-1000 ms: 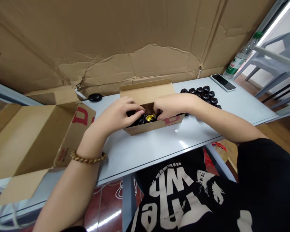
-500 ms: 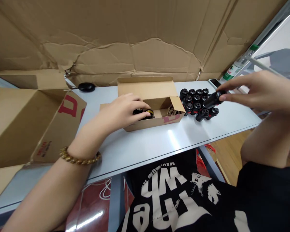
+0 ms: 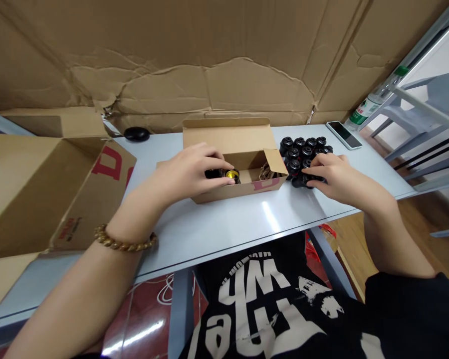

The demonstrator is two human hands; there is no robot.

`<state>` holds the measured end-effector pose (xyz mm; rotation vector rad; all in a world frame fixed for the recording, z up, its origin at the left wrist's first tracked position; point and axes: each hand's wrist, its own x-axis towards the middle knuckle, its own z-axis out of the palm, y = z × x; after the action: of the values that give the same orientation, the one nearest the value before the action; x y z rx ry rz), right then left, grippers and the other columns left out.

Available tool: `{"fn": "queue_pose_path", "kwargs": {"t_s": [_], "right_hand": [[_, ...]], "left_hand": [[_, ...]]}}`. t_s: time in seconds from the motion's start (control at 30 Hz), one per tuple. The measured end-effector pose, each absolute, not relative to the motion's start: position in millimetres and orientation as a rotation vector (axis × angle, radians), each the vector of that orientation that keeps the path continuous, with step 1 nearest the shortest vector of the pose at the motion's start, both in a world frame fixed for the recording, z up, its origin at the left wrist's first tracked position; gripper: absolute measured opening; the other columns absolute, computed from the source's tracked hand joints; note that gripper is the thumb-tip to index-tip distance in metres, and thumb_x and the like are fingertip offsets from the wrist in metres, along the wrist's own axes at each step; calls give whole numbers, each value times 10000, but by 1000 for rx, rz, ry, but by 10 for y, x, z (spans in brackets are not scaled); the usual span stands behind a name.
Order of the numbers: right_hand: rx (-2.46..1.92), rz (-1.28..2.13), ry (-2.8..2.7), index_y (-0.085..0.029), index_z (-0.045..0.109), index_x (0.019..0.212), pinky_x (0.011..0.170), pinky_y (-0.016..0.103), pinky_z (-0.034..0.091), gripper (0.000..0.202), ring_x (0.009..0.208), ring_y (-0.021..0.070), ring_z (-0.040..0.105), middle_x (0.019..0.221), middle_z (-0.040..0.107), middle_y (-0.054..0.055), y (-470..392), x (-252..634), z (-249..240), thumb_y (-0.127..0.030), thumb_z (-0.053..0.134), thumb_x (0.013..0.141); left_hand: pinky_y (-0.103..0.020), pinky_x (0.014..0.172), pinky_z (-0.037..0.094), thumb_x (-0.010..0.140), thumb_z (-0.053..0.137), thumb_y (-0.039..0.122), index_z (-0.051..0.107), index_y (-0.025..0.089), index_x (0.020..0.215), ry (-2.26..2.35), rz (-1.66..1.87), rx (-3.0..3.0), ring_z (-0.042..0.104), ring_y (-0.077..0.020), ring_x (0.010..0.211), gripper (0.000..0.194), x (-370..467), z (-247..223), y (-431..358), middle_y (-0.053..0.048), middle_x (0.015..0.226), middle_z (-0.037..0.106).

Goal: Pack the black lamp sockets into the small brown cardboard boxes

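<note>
The small open cardboard box (image 3: 239,191) sits in the middle of the table. My left hand (image 3: 194,172) reaches into its left end, thumb and fingers closed around a black cylinder with a gold-yellow ring (image 3: 232,174); much of that piece is hidden by the hand. To the right of the box, several black cylinders with stepped round tops (image 3: 294,152) stand upright in a tight cluster. At the cluster's front right is my right hand (image 3: 331,177), its fingertips closed on a black cylinder (image 3: 301,182) there. Red marks show low on some cylinders.
A large open carton (image 3: 97,199) stands at the left, and a black rounded object (image 3: 136,133) lies behind it. At the back right are a phone (image 3: 344,134) and a plastic bottle (image 3: 362,112). Cardboard (image 3: 217,45) walls the rear. Crumpled brown paper (image 3: 268,172) is inside the small box.
My right hand has come down and left with the black cylinder, from above the table to the cluster's front. My left hand has stayed in the box.
</note>
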<state>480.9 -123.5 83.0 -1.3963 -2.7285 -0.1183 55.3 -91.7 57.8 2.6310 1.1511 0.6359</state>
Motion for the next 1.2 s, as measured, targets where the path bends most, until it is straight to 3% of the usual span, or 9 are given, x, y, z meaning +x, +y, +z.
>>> {"fn": "queue_pose_path", "kwargs": {"t_s": [0.3,0.43,0.53,0.63,0.77,0.83,0.93,1.0,1.2], "right_hand": [[-1396,-87,-2734,-205,882,1329,1002,525,507,371,1186,371,748,1277,767,193,-1208,4643,855,-253,578,1122],[-1441,-144,-2738,-217,900,1185,963,515,499,338,1146,367,749,1210,770,180,-1218,4679,850,-222,578,1086],[-1424,-158,-2723,-190,886,1225,952,536,513,347,1144,390,756,1238,776,200,-1246,4681,910,-237,571,1086],[-1297,-151,-2587,-196,849,1315,991,555,548,342,1148,386,773,1263,793,199,-1287,4564,1024,-307,583,1130],[-999,-111,-2344,-242,827,1218,1010,534,592,231,1143,350,798,1206,832,141,-1316,4209,1061,-295,615,1143],[-891,-69,-2317,-220,809,1286,1053,552,613,237,1194,363,799,1265,840,156,-1321,3978,973,-329,649,1148],[-793,108,-2294,-160,686,1538,1136,559,648,466,1328,378,774,1455,801,210,-1332,3636,750,-421,693,1152],[-766,238,-2234,-157,599,1624,1125,512,686,490,1340,336,780,1507,785,204,-1340,3460,601,-350,623,1174],[-749,306,-2012,-202,604,1578,926,445,741,462,997,245,825,1389,829,130,-1330,3344,481,-375,615,1150]], "left_hand": [[-466,933,572,1114,644,492,927,266,1014,1098,656,2634,720,-308,1037,376,606,586,-937,-122,1119,813],[-475,992,592,1094,637,436,928,262,1054,1096,671,2629,724,-307,1071,342,613,583,-935,-122,1160,804],[-480,1016,598,1098,643,428,923,261,1059,1078,682,2618,726,-309,1085,328,612,574,-924,-122,1166,800],[-463,981,607,1111,639,428,904,252,1005,1044,714,2627,728,-294,1049,335,610,573,-920,-118,1125,808],[-395,888,621,1115,683,435,887,246,950,962,939,2595,736,-238,924,324,633,631,-962,-88,1027,818],[-374,846,625,1097,749,428,884,256,942,945,1144,2545,739,-214,880,268,662,683,-1001,-68,1010,823],[-340,712,590,1035,874,387,877,280,936,835,1498,2445,722,-178,818,146,709,754,-1055,-31,960,808],[-330,657,563,1027,897,368,873,285,953,749,1628,2399,706,-157,793,114,727,784,-1080,-15,937,793],[-363,688,583,1094,816,475,841,262,929,869,1564,2313,704,-154,815,270,751,809,-1129,-20,954,802]]}}
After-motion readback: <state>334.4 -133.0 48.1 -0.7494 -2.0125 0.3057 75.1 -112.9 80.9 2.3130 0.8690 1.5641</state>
